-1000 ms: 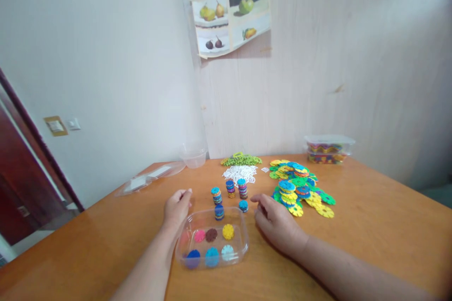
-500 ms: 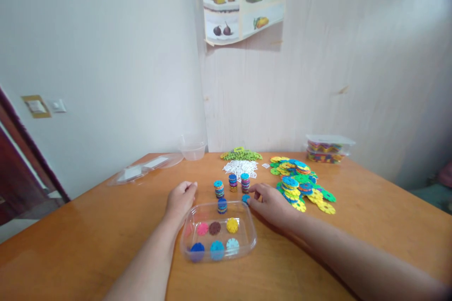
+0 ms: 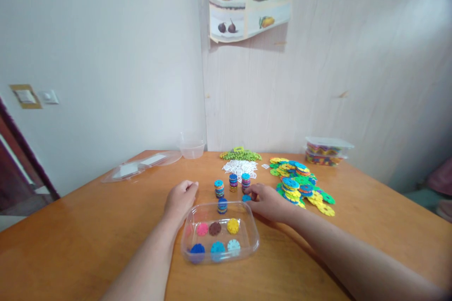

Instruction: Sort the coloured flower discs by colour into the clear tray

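My right hand [image 3: 270,202] is at the right of the small stacks, its fingers bent together at a blue notched plastic disc [image 3: 246,198]. Just behind its fingertips stands a stack of notched discs [image 3: 246,182] with a light blue one on top. Two more stacks, a blue-topped one [image 3: 233,182] and a light-blue-topped one [image 3: 219,189], stand to the left, and a shorter blue stack [image 3: 222,206] is nearer. My left hand [image 3: 180,200] rests curled on the table, nothing visible in it. Between my forearms, several single discs [image 3: 215,228] show in a clear plastic tray [image 3: 254,240].
Large yellow, green and blue discs [image 3: 300,181] lie heaped at the right. Behind the stacks are white pieces [image 3: 240,168] and green pieces [image 3: 240,154]. Clear lids [image 3: 136,168] and a clear tub [image 3: 192,149] are at back left, filled boxes [image 3: 326,150] at back right.
The view has shifted slightly. My right hand stays by the blue disc, its fingers a little closer together; the left hand and the stacks look the same.
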{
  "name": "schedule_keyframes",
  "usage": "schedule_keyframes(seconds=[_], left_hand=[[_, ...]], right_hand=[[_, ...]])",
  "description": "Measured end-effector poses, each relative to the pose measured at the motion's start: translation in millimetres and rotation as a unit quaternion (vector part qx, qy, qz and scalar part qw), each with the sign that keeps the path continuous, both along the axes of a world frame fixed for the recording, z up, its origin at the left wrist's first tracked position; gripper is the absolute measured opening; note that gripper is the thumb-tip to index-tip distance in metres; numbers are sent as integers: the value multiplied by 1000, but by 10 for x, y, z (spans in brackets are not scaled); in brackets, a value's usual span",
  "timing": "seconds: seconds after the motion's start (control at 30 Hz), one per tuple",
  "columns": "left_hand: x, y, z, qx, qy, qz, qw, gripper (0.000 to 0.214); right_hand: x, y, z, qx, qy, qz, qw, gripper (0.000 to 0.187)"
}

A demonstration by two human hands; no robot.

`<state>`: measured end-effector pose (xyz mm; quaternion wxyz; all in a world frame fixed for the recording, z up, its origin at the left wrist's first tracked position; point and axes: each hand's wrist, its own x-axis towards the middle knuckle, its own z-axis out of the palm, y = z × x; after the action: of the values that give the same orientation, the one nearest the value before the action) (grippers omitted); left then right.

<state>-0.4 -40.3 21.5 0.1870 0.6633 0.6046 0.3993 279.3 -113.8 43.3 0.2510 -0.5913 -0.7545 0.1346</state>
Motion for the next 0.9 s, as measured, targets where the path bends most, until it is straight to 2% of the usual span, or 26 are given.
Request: schedule_keyframes(seconds=[0.27, 0.43, 0.5, 0.63, 0.77, 0.9], left_hand=[[3, 16, -18, -9, 2, 2, 1000, 38], [1, 49, -65, -8, 8, 5, 1000, 38], [-4, 64, -90, -4, 10, 2, 1000, 38], [-17, 88, -134, 5, 7, -5, 1000, 39], [-19, 102, -146, 4, 3, -6, 1000, 39], [-10, 88, -118, 8, 4, -9, 1000, 37]], right_hand=[[7, -45, 51, -4, 18, -25, 1000, 23], [-31, -170, 324, -11, 76, -21, 997, 27], [-119, -261, 488, -27, 119, 22, 992, 31], [-389, -440, 739, -92, 99, 142, 981, 29], [-628, -471, 803, -142, -26, 265, 954, 26], [-770, -376, 788, -168, -126, 291, 933, 36]])
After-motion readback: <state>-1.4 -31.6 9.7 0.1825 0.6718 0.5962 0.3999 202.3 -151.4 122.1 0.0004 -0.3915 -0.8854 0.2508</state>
